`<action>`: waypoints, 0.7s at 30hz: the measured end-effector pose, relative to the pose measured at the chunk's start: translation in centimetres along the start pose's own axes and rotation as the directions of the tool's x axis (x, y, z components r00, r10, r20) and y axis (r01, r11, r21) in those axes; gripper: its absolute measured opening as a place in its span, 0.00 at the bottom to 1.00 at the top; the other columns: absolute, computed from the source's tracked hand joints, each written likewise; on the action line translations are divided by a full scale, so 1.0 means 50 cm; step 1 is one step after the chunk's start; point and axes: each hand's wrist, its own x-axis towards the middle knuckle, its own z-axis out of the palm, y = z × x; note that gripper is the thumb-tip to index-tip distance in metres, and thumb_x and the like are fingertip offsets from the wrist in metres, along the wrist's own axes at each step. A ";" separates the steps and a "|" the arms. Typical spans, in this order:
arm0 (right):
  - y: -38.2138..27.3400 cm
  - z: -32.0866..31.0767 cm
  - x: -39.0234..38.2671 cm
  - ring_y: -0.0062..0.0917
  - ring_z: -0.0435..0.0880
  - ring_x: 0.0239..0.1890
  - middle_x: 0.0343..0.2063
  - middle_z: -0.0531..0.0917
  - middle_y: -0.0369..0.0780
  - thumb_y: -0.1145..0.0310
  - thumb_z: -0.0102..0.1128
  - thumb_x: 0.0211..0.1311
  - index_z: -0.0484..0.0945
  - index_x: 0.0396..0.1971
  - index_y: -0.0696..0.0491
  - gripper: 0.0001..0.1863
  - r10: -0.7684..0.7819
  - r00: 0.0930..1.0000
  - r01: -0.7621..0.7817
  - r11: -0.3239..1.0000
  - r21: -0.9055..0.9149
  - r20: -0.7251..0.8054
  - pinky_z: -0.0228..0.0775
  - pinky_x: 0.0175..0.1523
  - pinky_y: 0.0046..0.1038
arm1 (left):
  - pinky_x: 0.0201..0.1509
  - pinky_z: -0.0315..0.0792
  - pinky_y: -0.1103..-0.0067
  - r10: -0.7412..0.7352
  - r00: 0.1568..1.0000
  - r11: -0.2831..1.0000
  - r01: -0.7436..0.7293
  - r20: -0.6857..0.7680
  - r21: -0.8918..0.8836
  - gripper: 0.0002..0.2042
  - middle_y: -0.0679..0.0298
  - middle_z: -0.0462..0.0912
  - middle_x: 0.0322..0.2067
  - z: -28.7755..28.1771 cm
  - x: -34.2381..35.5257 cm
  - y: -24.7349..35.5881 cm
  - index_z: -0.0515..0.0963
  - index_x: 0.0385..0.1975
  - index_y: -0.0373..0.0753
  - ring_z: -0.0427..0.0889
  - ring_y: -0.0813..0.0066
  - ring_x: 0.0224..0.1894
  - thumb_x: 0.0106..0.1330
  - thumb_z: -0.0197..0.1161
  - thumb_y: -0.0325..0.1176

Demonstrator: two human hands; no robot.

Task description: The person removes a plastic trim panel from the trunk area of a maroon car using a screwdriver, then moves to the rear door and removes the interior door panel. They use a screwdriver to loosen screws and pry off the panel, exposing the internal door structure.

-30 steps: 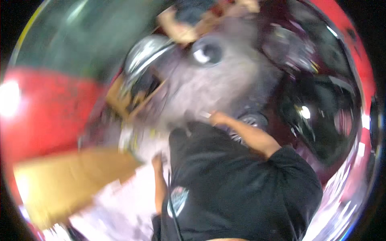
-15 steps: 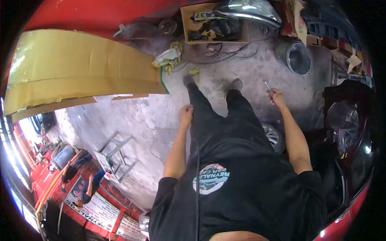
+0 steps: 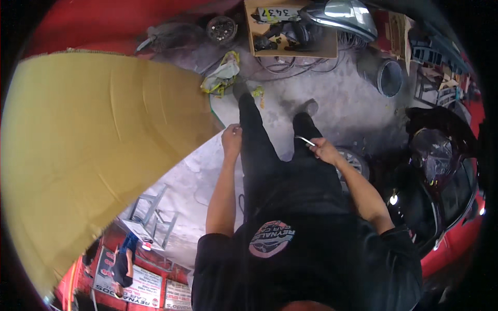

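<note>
Right fingers point(image 3: 318, 146) grip a metal tool point(image 3: 304, 140) (left fingers point(image 3: 235, 130) curl, tightness unclear).

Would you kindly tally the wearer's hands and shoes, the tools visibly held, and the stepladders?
Hands: 2 (left hand, right hand)
Shoes: 2
Tool: 1
Stepladder: 1
Total: 6

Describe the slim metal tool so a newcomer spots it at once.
Start at the wearer's black trousers, then find the right hand. The slim metal tool juts from it toward picture left, its shiny silver shaft bright against the dark trousers.
</note>
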 end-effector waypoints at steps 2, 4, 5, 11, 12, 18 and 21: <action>-0.048 0.033 0.016 0.24 0.77 0.23 0.18 0.76 0.39 0.69 0.54 0.65 0.79 0.39 0.58 0.09 -0.042 0.999 0.041 0.998 0.045 0.023 0.68 0.32 0.32 | 0.50 0.75 0.66 0.005 0.998 0.999 -0.007 0.057 0.032 0.12 0.50 0.85 0.38 -0.010 0.033 -0.006 0.83 0.43 0.39 0.84 0.52 0.44 0.62 0.61 0.34; -0.113 0.037 0.001 0.34 0.79 0.24 0.22 0.79 0.46 0.72 0.54 0.62 0.80 0.38 0.57 0.09 -0.063 0.994 0.066 0.997 0.031 -0.093 0.69 0.33 0.33 | 0.51 0.75 0.65 0.027 0.992 0.989 -0.044 0.120 0.138 0.12 0.50 0.85 0.38 -0.004 0.066 -0.018 0.83 0.42 0.39 0.84 0.53 0.43 0.62 0.62 0.34; -0.141 0.030 0.002 0.37 0.79 0.26 0.23 0.80 0.47 0.73 0.54 0.61 0.80 0.37 0.57 0.09 -0.108 0.982 0.103 0.994 -0.038 -0.156 0.70 0.34 0.33 | 0.50 0.75 0.65 0.081 0.988 0.985 -0.099 0.129 0.143 0.11 0.51 0.86 0.38 0.004 0.094 -0.036 0.83 0.42 0.40 0.84 0.53 0.43 0.62 0.62 0.34; -0.089 0.025 0.126 0.47 0.83 0.33 0.28 0.82 0.52 0.75 0.54 0.54 0.82 0.37 0.57 0.11 -0.116 0.956 0.081 0.987 -0.137 -0.271 0.73 0.39 0.37 | 0.45 0.75 0.62 0.225 0.973 0.937 -0.228 0.043 0.264 0.08 0.50 0.85 0.34 0.032 0.356 -0.023 0.84 0.35 0.39 0.84 0.51 0.38 0.62 0.60 0.34; -0.041 0.041 0.177 0.47 0.83 0.34 0.28 0.82 0.52 0.76 0.54 0.53 0.82 0.37 0.57 0.11 -0.186 0.935 0.143 0.977 -0.161 -0.301 0.74 0.40 0.38 | 0.43 0.75 0.61 0.246 0.969 0.940 -0.242 0.013 0.239 0.08 0.50 0.84 0.33 0.038 0.425 0.004 0.83 0.33 0.38 0.84 0.50 0.37 0.62 0.60 0.34; 0.019 0.136 0.357 0.42 0.81 0.36 0.31 0.83 0.45 0.70 0.59 0.52 0.81 0.36 0.53 0.10 -0.270 0.928 0.063 0.792 -0.607 -0.255 0.70 0.43 0.43 | 0.42 0.74 0.59 0.541 0.790 0.803 -0.383 -0.289 0.456 0.08 0.45 0.82 0.29 0.072 0.789 0.046 0.81 0.33 0.32 0.81 0.44 0.36 0.59 0.61 0.30; 0.034 0.136 0.385 0.39 0.79 0.36 0.30 0.80 0.41 0.67 0.60 0.50 0.80 0.38 0.50 0.13 -0.246 0.947 0.068 0.781 -0.621 -0.205 0.67 0.42 0.43 | 0.43 0.74 0.60 0.674 0.698 0.683 -0.465 -0.241 0.562 0.11 0.44 0.82 0.36 0.078 0.921 0.080 0.80 0.39 0.31 0.81 0.46 0.40 0.59 0.61 0.28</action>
